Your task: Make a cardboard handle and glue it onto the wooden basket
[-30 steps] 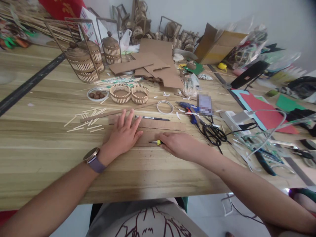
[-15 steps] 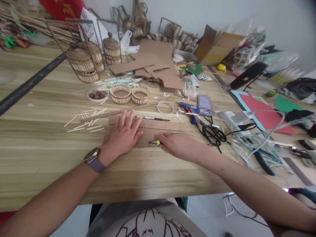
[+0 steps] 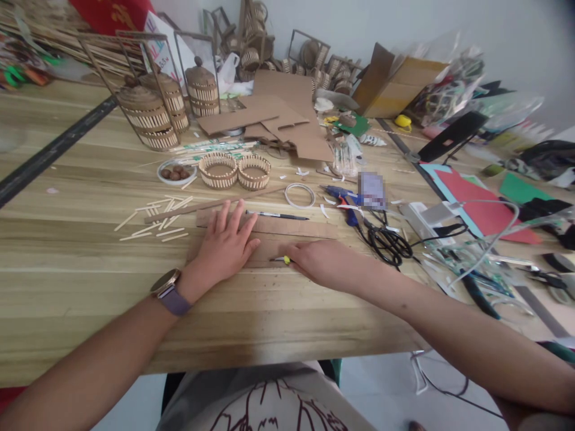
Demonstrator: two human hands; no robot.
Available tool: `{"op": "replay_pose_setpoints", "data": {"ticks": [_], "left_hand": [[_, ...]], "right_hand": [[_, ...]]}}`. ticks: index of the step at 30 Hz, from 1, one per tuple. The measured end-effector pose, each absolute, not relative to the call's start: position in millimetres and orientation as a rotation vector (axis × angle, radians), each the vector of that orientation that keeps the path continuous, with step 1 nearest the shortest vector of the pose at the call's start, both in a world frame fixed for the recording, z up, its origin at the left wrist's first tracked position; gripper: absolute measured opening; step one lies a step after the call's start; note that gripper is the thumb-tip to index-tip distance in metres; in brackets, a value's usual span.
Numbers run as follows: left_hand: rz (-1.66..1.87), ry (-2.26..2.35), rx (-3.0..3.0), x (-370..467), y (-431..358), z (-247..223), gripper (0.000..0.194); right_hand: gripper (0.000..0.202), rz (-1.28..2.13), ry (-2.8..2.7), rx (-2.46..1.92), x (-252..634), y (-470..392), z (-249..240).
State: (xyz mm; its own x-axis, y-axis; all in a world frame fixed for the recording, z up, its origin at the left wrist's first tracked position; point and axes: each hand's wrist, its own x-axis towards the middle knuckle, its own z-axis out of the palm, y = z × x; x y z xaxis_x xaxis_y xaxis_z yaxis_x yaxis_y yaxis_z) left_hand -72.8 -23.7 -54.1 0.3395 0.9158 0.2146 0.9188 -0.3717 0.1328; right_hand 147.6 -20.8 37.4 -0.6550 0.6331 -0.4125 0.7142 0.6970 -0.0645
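The left hand (image 3: 224, 242) lies flat, fingers spread wide, palm down on a long cardboard strip (image 3: 296, 227) that runs left to right across the wooden table (image 3: 90, 269). A wristwatch (image 3: 168, 290) with a purple band sits on the left wrist. The right hand (image 3: 323, 263) is closed around a small craft knife (image 3: 281, 259) with a yellow tip piece; its point rests on the near edge of the cardboard, just right of the left thumb. The strip lies at the middle of the table, directly in front of the person.

A black pen (image 3: 276, 215) lies on the far part of the cardboard, just beyond the left fingertips. Loose wooden sticks (image 3: 155, 220) are scattered to the left of the strip. Beyond them stand two low round woven baskets (image 3: 234, 170) side by side and a small dish of brown nuts (image 3: 176, 172). A white tape ring (image 3: 300, 194), a blue glue gun (image 3: 344, 197) and black scissors (image 3: 390, 245) lie to the right. Sheets of cardboard (image 3: 278, 117) are stacked farther back.
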Motion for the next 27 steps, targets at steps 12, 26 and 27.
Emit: {"op": "replay_pose_setpoints", "data": {"ticks": [12, 26, 27], "left_hand": [[-0.411, -1.784, -2.565, -72.5, -23.6, -54.8, 0.055], [-0.375, -1.751, -2.541, -69.8, -25.8, -45.9, 0.057], [-0.355, -1.750, -2.547, -69.1, -25.7, -43.3, 0.058]], "right_hand": [[0.026, -0.265, 2.549, 1.041, 142.5, -18.5, 36.2], [0.033, -0.243, 2.383, 0.992, 123.2, -19.7, 52.0], [0.034, -0.237, 2.358, 0.985, 120.5, -21.0, 54.4]]}}
